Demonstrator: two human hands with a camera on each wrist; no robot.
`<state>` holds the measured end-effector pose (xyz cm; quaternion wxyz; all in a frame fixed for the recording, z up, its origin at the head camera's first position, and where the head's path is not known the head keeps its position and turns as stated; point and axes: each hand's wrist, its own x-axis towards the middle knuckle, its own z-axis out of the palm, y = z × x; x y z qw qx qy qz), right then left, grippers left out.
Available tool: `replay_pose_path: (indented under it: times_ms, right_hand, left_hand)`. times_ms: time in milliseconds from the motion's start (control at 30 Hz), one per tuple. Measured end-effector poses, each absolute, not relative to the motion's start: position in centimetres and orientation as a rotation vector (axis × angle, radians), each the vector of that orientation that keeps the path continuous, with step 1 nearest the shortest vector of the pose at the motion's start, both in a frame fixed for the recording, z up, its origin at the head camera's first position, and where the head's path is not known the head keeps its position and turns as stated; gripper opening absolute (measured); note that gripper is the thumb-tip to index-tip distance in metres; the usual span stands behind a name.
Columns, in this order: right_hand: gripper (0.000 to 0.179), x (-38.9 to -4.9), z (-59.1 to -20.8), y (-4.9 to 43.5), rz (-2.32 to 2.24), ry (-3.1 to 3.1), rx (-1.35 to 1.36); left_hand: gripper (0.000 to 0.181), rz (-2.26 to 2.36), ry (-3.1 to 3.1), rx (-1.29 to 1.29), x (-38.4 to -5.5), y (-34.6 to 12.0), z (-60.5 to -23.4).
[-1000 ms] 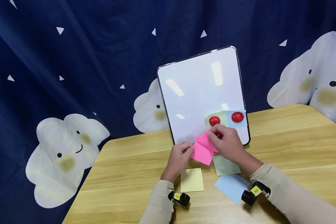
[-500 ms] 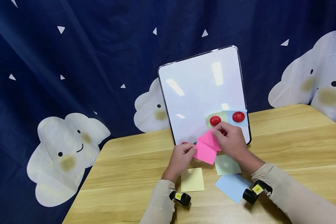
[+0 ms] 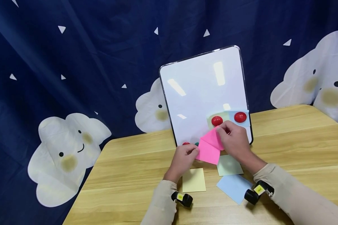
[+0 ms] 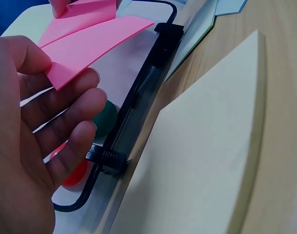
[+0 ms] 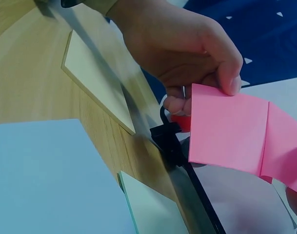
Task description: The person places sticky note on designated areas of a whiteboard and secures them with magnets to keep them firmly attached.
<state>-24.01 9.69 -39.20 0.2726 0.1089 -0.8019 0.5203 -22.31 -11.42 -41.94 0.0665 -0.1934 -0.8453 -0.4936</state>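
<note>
A pink sticky note [image 3: 209, 150] with a crease across its middle is stretched between both hands, in front of the whiteboard's lower part. My left hand [image 3: 182, 161] pinches its left edge between thumb and index finger; the other fingers curve loosely behind, as the left wrist view shows. At the opposite end, my right hand [image 3: 235, 140] grips the note's upper right corner with thumb and fingertips. Just above that hand, red magnets [image 3: 240, 117] sit over a light green note [image 3: 209, 120] and a light blue note [image 3: 244, 124] on the whiteboard [image 3: 200, 93].
On the wooden table [image 3: 124, 181] lie a yellow note pad [image 3: 193, 180], a pale green pad [image 3: 229, 165] and a blue pad [image 3: 234, 187]. Along the board's bottom edge are a red magnet [image 4: 75, 168], a green magnet [image 4: 107, 119] and a black clip [image 4: 108, 160]. A dark blue curtain [image 3: 101, 47] hangs behind.
Both hands have shifted slightly right with the pink note, the right hand also a little upward. The note is spread wider, and the red and green magnets by the left hand show more.
</note>
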Motion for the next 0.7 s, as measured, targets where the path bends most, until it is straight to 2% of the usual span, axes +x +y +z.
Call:
replay_pose_path:
  times_ms: [700]
  right_hand:
    - [0.019, -24.37, -38.94, 10.02, 1.494, -2.211, 0.089]
  left_hand:
    - [0.031, -1.517, -2.563, -0.613, -22.23, -11.41, -42.28]
